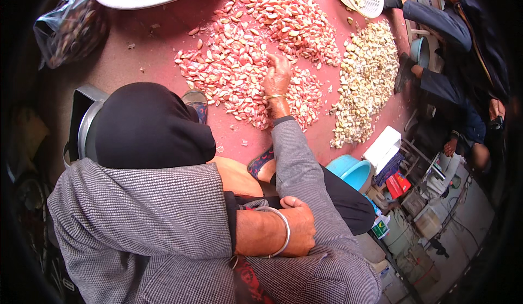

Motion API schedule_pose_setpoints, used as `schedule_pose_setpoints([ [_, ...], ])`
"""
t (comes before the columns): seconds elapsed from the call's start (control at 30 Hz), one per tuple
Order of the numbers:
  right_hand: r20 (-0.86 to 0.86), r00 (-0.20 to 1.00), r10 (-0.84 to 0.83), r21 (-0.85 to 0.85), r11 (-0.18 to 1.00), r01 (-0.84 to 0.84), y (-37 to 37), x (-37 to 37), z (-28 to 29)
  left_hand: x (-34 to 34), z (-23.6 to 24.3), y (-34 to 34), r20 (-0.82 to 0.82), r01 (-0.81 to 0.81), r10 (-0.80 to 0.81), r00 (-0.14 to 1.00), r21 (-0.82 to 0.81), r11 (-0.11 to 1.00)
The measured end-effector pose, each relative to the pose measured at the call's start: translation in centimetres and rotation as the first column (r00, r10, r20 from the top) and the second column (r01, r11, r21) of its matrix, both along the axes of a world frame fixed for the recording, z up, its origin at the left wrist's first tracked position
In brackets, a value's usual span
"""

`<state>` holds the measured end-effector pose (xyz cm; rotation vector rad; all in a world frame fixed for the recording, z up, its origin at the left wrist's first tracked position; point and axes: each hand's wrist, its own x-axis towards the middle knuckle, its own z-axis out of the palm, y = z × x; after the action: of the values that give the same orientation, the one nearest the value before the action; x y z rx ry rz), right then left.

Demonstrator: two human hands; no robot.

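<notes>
My right hand (278, 75), with a gold-coloured bangle on its wrist, reaches down onto a wide heap of pink-skinned garlic cloves (234, 70) on the red floor. Its fingers are bent but apart, and their tips partly hide among the cloves; no clove shows in them. Across my lap lies my left hand (297, 226), a silver bangle at its wrist. Those fingers are curled closed beside my right sleeve, and whatever they may hold is hidden. To the right of the pink heap spreads a paler, yellowish heap of cloves (366, 81).
A white basin (147, 3) of pink cloves stands at the far left, near a dark plastic bag (76, 29). A pale basket (373, 2) holds yellowish pieces. Blue basins (348, 172) sit right of my knee. People (452, 59) sit along the right.
</notes>
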<state>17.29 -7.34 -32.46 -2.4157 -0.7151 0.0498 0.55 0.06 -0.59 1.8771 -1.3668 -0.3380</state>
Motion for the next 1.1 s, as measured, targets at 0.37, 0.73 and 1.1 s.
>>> schedule_pose_setpoints([
  [0.37, -0.007, 0.983, -0.182, -0.140, 0.974, 0.179, -1.3, 6.3, -2.0, 0.0, -0.1, -0.8, 0.011, -0.011, 0.010, 1.000, 0.077, 0.997],
  [0.73, -0.663, 0.676, -0.322, 0.222, 0.778, 0.588, -5.3, 6.6, -1.8, 0.1, -0.3, -0.4, 0.012, 0.008, -0.009, 1.000, 0.042, 0.999],
  [1.1, -0.855, 0.491, -0.166, 0.259, 0.685, 0.681, -5.3, 5.3, -0.1, -0.5, -0.3, -1.0, -0.010, -0.013, 0.013, 1.000, 0.021, 1.000],
])
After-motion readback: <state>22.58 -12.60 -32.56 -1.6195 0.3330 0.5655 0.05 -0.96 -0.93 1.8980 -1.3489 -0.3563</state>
